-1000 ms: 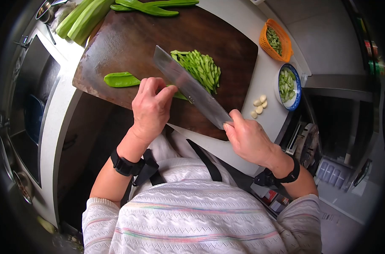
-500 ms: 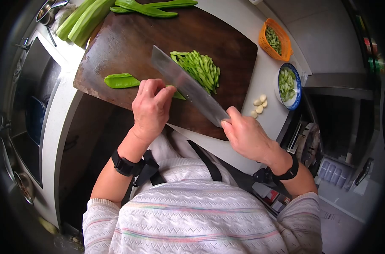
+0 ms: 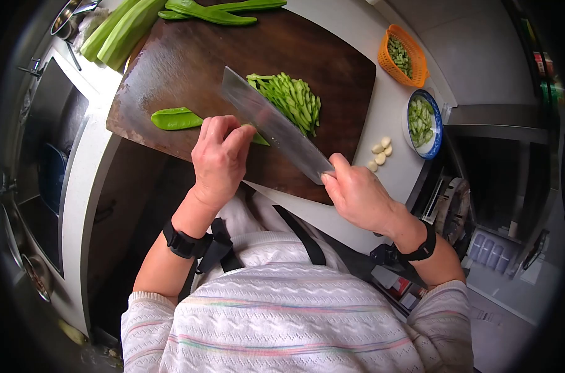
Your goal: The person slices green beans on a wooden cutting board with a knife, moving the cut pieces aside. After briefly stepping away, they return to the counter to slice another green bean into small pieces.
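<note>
Slicing seems in hand: left of the frame's centre, the left hand [image 3: 219,155]'s grip pins the green pod [image 3: 175,119] on the board [image 3: 183,62] beside the cleaver [image 3: 275,127] clenched in the right hand [image 3: 361,198], and cutting calls for fingertips clear of the blade.

Clock positions read from the centre of the cutting board [image 3: 189,62]. Board: dark brown, greyer toward 9 o'clock. Cut strips [image 3: 290,99]: bright green with paler edges. Pod [image 3: 175,119]: solid bright green. Knife [image 3: 276,127]: silver-grey. Long gourds [image 3: 126,36], 10 o'clock: pale green, lengthwise streaking. Basket [image 3: 424,62], 2 o'clock: orange. Bowl [image 3: 438,130], 3 o'clock: white inside, blue patterned rim. Cloves [image 3: 381,156], 4 o'clock: creamy white. Counter [image 3: 388,118]: white. Sweater [image 3: 282,317], 6 o'clock: off-white, wavy knit, thin multicoloured bands including pink.
</note>
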`<state>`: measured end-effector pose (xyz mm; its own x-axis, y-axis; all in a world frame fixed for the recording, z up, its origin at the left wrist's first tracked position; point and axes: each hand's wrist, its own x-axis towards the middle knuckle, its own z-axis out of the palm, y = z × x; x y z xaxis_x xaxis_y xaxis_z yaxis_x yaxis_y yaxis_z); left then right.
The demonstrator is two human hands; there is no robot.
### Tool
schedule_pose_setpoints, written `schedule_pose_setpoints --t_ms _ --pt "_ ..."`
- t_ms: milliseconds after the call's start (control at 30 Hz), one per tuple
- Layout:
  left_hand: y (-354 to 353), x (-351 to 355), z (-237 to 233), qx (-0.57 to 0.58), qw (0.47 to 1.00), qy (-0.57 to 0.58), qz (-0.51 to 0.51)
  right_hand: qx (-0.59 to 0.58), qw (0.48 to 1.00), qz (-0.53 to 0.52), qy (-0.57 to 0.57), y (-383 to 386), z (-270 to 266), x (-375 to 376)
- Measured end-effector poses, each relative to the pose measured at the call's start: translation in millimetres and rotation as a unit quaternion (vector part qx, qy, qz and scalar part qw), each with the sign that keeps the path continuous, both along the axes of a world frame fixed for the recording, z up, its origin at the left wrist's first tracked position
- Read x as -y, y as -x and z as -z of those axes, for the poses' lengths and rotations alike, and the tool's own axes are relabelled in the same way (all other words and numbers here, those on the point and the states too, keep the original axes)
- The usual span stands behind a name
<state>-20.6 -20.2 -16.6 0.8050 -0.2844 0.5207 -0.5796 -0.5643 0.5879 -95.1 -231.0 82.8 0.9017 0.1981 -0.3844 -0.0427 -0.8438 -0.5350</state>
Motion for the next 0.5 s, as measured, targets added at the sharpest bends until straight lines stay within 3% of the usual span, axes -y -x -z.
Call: schedule_pose_setpoints --t_ms 500 --pt "-1.5 -0.4 0.1 0.009 1.0 0.002 -0.006 0.017 0.999 0.008 -0.031 -5.0 13.7 -1.8"
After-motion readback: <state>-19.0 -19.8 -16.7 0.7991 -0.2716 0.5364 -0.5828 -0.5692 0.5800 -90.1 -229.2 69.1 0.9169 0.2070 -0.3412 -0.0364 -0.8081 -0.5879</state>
